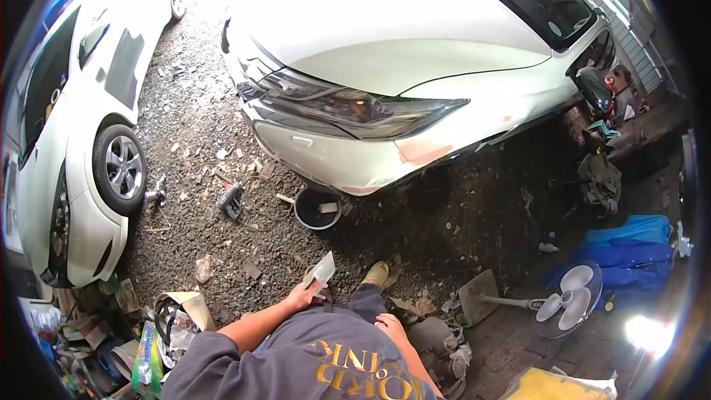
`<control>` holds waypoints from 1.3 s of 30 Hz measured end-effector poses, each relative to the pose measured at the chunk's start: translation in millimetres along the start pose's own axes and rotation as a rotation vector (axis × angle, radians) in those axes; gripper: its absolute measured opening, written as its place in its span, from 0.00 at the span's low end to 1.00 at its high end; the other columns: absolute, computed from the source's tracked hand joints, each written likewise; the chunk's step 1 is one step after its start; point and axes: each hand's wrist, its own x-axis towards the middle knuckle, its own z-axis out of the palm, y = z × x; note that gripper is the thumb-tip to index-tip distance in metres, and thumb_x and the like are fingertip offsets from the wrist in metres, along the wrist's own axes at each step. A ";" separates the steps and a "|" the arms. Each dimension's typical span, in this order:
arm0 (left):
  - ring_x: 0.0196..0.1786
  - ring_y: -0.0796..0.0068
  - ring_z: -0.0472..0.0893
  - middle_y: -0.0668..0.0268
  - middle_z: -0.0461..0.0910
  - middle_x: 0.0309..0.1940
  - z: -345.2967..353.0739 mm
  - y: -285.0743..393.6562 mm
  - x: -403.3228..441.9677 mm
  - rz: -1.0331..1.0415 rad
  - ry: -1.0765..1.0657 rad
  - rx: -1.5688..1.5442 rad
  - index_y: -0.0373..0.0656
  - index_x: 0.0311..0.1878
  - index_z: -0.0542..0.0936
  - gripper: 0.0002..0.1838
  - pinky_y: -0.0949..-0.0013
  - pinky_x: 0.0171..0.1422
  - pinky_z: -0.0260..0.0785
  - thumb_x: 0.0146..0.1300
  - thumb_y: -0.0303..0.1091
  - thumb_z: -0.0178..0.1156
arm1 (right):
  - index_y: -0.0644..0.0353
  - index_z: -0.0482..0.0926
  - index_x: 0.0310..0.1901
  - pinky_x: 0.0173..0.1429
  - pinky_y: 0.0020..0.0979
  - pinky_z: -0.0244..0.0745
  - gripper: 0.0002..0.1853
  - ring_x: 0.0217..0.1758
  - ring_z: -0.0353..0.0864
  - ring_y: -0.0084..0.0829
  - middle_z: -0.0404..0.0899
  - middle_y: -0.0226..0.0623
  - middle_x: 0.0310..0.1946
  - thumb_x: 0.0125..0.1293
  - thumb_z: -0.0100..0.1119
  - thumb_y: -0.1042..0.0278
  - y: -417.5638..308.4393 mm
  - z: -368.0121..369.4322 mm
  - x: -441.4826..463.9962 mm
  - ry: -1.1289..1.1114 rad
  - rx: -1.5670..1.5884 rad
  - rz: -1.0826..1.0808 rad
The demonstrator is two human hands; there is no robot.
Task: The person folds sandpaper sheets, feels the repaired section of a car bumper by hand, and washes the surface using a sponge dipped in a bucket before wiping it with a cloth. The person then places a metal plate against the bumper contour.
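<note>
My left hand (302,298) is closed around a pale, flat, translucent-looking piece (321,270), whose long end sticks up past the fingers. I cannot make out its exact kind. Low against my dark trousers lies my right hand (390,326), with loose fingers and no object visible in it. Ahead of me stands a white car (333,154), its front corner and headlight (363,110) facing me. Pinkish-brown patches (424,151) mark the bumper below the headlight. Under that corner is a dark bucket (317,216) with a light block inside.
A power tool (230,201) with a cord lies on the gravel. Another white car (81,200) stands at left. To the right are a toppled fan (570,300), blue sheeting (629,255) and a bright lamp (650,333). Bags and scrap (148,348) pile up at lower left.
</note>
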 end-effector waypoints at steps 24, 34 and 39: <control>0.63 0.45 0.75 0.44 0.79 0.57 38.6 11.8 -51.4 -0.124 0.150 0.419 0.36 0.63 0.74 0.30 0.56 0.68 0.64 0.80 0.54 0.36 | 0.62 0.83 0.44 0.45 0.38 0.78 0.18 0.41 0.87 0.44 0.86 0.47 0.36 0.70 0.58 0.53 -48.7 -85.3 7.0 -0.235 0.177 0.274; 0.64 0.60 0.75 0.52 0.77 0.60 119.6 50.4 -13.9 0.122 0.510 0.181 0.32 0.65 0.71 0.27 0.62 0.69 0.64 0.81 0.47 0.42 | 0.62 0.83 0.43 0.42 0.36 0.78 0.17 0.35 0.86 0.32 0.85 0.40 0.29 0.69 0.61 0.53 71.9 -120.8 74.1 -0.504 0.223 0.251; 0.42 0.69 0.82 0.59 0.83 0.47 144.8 228.5 129.7 0.622 0.662 -0.291 0.33 0.62 0.73 0.40 0.67 0.49 0.74 0.78 0.64 0.30 | 0.63 0.82 0.42 0.43 0.32 0.77 0.10 0.33 0.83 0.27 0.83 0.37 0.29 0.66 0.65 0.65 132.0 -96.7 177.1 -0.233 0.533 0.223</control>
